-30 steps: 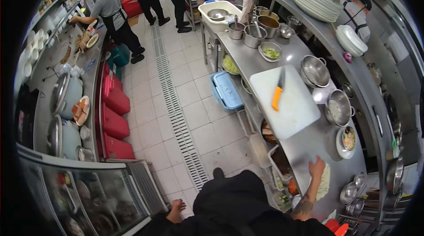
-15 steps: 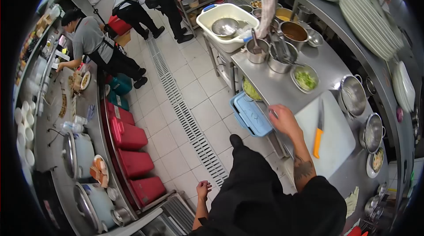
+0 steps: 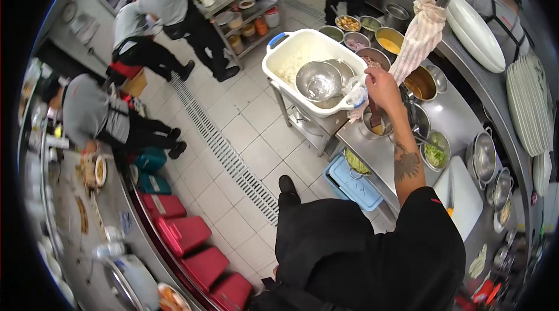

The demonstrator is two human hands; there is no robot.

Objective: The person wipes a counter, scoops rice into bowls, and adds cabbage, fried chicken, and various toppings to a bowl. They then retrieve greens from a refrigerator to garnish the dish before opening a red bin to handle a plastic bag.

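My right hand [image 3: 381,87] reaches out over the counter, its fingers closed on a pink-striped cloth [image 3: 420,37] that hangs from the shelf post. The cloth's lower end shows just left of the hand. Below the fingers, a brown spatula [image 3: 374,114] stands in a metal pot. Left of the hand is a white tub [image 3: 273,69] with blue handles, holding white rice-like food and metal bowls [image 3: 318,81]. A bowl of shredded green vegetable [image 3: 435,154] stands nearer to me. My left hand is out of sight, somewhere behind my dark clothing.
A cutting board [image 3: 467,194] with an orange-handled knife [image 3: 450,194] lies on the right counter. Below its edge is a blue lidded box [image 3: 352,183]. Red bins [image 3: 183,234] line the left counter. A floor drain [image 3: 227,151] runs along the aisle. Several people work nearby.
My view has shifted forward along the counter. My right hand has moved from beside the cutting board to the hanging cloth and closed on it. My left hand has gone out of view.
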